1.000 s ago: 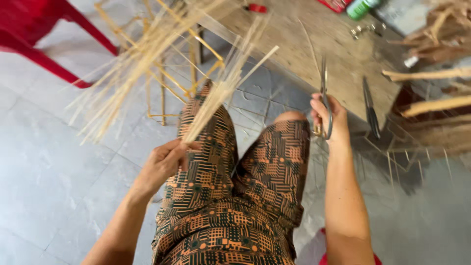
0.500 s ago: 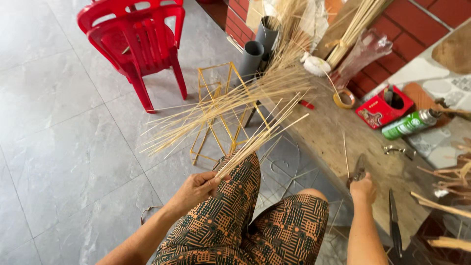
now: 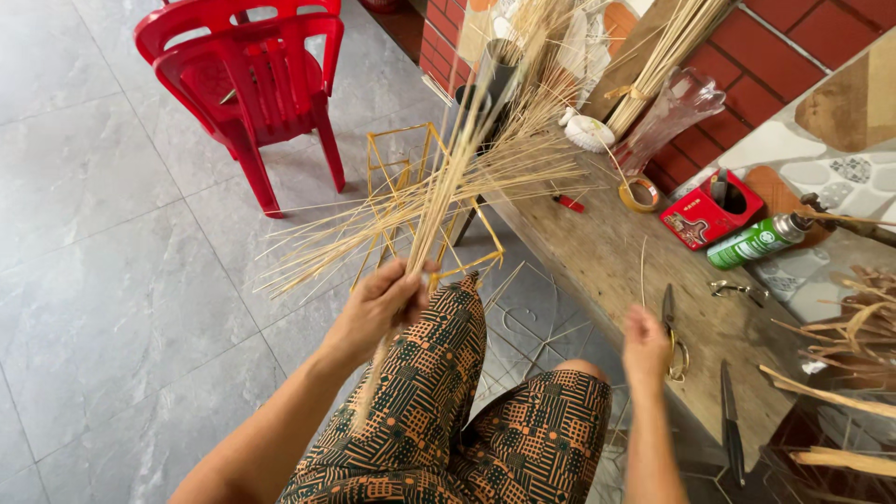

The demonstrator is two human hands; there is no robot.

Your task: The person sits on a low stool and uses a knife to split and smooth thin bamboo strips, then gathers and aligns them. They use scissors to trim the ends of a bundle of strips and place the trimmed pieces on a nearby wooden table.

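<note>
Our left hand (image 3: 381,301) clenches a fanned bundle of thin bamboo sticks (image 3: 439,201) above our knee, while our right hand (image 3: 646,343) rests on scissors (image 3: 672,334) on the wooden table (image 3: 607,252), grip unclear; loosely gripped sticks could slip and scatter.
</note>
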